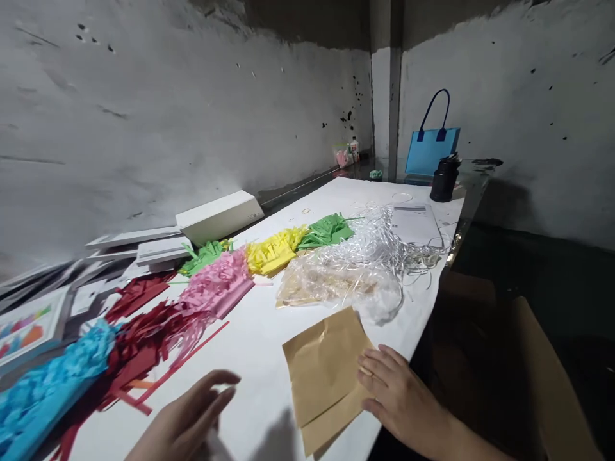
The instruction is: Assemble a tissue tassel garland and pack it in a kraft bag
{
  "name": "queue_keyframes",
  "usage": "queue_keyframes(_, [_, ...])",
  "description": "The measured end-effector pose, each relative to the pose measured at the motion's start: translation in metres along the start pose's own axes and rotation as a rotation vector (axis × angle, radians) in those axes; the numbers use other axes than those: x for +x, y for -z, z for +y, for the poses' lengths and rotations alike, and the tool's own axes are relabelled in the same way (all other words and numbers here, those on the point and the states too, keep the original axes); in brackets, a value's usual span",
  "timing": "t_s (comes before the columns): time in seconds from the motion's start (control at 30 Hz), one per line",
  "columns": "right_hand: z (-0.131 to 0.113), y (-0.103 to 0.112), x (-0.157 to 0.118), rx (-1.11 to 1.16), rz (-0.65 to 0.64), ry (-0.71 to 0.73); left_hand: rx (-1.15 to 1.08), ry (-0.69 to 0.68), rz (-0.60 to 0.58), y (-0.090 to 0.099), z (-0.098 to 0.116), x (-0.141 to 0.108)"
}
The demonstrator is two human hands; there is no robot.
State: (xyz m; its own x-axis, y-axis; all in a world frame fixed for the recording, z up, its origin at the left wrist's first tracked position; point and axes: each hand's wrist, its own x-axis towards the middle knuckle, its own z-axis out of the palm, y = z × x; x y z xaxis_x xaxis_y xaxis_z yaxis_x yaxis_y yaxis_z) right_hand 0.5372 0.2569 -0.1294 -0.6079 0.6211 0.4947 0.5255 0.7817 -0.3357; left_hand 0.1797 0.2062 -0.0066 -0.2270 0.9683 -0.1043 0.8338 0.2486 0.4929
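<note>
My right hand (391, 394) rests on the right edge of a brown kraft paper bag (324, 378), its fingers stretched out over the paper. The bag lies flat on the white-covered table, with a fold line across its near end. My left hand (192, 419) hovers to the left of the bag, not touching it. Its thumb and index finger curve toward each other with a small gap, and I see nothing between them; the other fingers are partly hidden. Beyond the bag lies a clear plastic wrapper (336, 278) with brown paper in it, beside a heap of white shredded strands (372, 237).
Shredded paper bundles line the left: blue (62, 378), dark red (144, 339), pink (216, 282), yellow (276, 250) and green (329, 230). White boxes (218, 218) stand by the wall. A blue tote bag (432, 150) and black holder (445, 179) are at the far end.
</note>
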Motion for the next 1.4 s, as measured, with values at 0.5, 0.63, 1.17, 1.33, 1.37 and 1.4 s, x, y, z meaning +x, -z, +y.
queue_keyframes(0.5, [0.039,0.018,0.068,0.775,-0.068,-0.661,-0.07,-0.083,-0.471,-0.069,0.106,0.093])
queue_keyframes(0.63, [0.032,0.006,0.074,1.272,-0.037,-0.757,-0.324,0.024,-0.573,-0.064,0.093,0.087])
queue_keyframes(1.17, [0.038,0.017,0.062,1.509,0.048,-0.744,-0.487,0.201,-0.702,-0.046,0.109,0.059])
queue_keyframes(1.33, [0.041,0.022,0.06,1.664,-0.013,-0.679,-0.494,0.173,-0.717,-0.042,0.11,0.057])
queue_keyframes(1.37, [0.041,0.022,0.06,1.662,-0.01,-0.666,-0.49,0.15,-0.711,-0.042,0.107,0.057])
queue_keyframes(1.4, [0.042,0.022,0.06,1.645,-0.001,-0.657,-0.475,0.129,-0.689,-0.043,0.103,0.056])
